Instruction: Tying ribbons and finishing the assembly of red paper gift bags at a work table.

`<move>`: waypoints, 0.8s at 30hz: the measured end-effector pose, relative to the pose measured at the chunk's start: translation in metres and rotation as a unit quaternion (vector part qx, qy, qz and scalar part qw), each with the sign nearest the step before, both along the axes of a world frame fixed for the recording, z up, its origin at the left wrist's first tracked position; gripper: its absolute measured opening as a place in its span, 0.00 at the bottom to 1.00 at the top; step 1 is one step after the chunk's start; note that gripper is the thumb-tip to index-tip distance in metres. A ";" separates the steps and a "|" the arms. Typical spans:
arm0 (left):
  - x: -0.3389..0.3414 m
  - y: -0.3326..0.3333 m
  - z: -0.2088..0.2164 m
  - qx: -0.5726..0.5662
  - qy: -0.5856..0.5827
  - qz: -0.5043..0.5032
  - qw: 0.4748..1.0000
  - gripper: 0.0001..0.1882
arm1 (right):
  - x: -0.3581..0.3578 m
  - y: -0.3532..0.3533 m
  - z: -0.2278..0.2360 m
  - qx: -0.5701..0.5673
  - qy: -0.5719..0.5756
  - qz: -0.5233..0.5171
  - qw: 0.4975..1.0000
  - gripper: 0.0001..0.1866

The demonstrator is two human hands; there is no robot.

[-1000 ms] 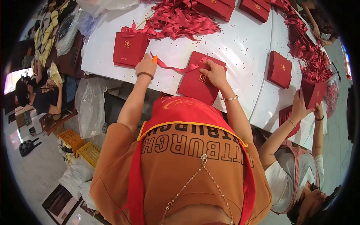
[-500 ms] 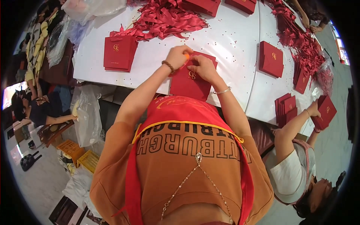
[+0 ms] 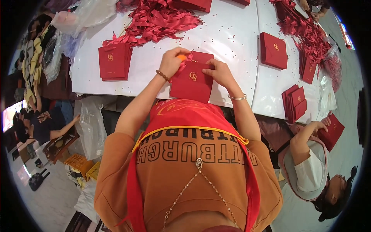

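In front of me at the table edge lies a red paper gift bag with a gold emblem, and a second red bag shows behind its upper edge. My left hand, wearing a brown bead bracelet, is closed at the bag's upper left corner. A piece of shiny red ribbon comes out by its fingers, and something orange covers one fingertip. My right hand, with a silvery bangle, pinches the bag's upper right edge between thumb and fingers.
Loose red ribbons are heaped at the back, with another heap at the right. Red bags stand in a stack at the left and others at the right. A co-worker at the right holds a red bag.
My hands have moved apart along the bag's top; the right one has gone from near the left hand to the right edge. The co-worker's bag has shifted lower in view.
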State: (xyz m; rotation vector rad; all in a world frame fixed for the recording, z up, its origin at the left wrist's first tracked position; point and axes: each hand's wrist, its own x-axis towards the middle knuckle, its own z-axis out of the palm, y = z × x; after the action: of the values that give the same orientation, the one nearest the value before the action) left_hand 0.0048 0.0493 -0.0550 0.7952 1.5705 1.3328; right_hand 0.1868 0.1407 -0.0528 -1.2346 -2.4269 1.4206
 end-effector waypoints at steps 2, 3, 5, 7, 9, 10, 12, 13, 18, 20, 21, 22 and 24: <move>0.014 -0.006 0.000 -0.021 -0.021 -0.023 0.999 0.10 | -0.001 -0.001 -0.005 -0.022 0.019 -0.010 1.000 0.17; 0.026 -0.010 0.004 -0.037 0.061 -0.051 0.996 0.09 | -0.001 -0.001 -0.007 -0.045 0.036 -0.019 0.998 0.17; 0.037 -0.011 -0.007 -0.027 0.164 -0.069 0.984 0.06 | -0.003 -0.005 -0.005 -0.065 0.030 -0.029 0.997 0.17; 0.042 -0.012 -0.019 -0.005 0.199 -0.060 0.978 0.06 | -0.003 -0.008 -0.006 -0.086 0.023 -0.039 0.995 0.17; 0.045 -0.014 -0.021 0.016 0.233 -0.052 0.971 0.07 | -0.001 -0.008 -0.013 -0.095 0.050 -0.056 0.993 0.18; 0.044 -0.013 -0.018 -0.032 0.207 -0.057 0.976 0.06 | -0.002 -0.009 -0.012 -0.094 0.050 -0.057 0.993 0.18; 0.042 -0.012 -0.021 -0.079 0.179 -0.061 0.979 0.05 | -0.001 -0.011 -0.009 -0.073 0.039 -0.055 0.995 0.18; 0.040 -0.011 -0.025 -0.060 0.127 -0.034 0.989 0.04 | -0.002 -0.011 -0.009 -0.073 0.039 -0.055 0.995 0.18; 0.030 -0.008 -0.024 -0.122 0.025 -0.022 0.992 0.06 | -0.003 -0.013 -0.003 -0.070 0.039 -0.053 0.995 0.18; 0.027 -0.008 -0.028 -0.141 0.047 -0.020 0.989 0.08 | -0.004 -0.013 -0.009 -0.055 0.032 -0.049 0.997 0.18; 0.025 -0.008 -0.033 -0.141 0.047 -0.021 0.989 0.08 | -0.005 -0.013 -0.011 -0.040 0.025 -0.046 0.998 0.18; 0.025 -0.009 -0.036 -0.132 0.027 -0.013 0.991 0.08 | -0.005 -0.014 -0.011 -0.041 0.025 -0.046 0.998 0.18; 0.026 -0.011 -0.041 -0.125 0.007 -0.006 0.992 0.08 | -0.006 -0.015 -0.009 -0.045 0.042 -0.048 0.997 0.18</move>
State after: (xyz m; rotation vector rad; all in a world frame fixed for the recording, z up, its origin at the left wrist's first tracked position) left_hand 0.0312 0.0386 -0.0961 0.6581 1.6999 1.0973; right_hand 0.1808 0.1260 -0.0621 -1.2637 -2.2413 1.5366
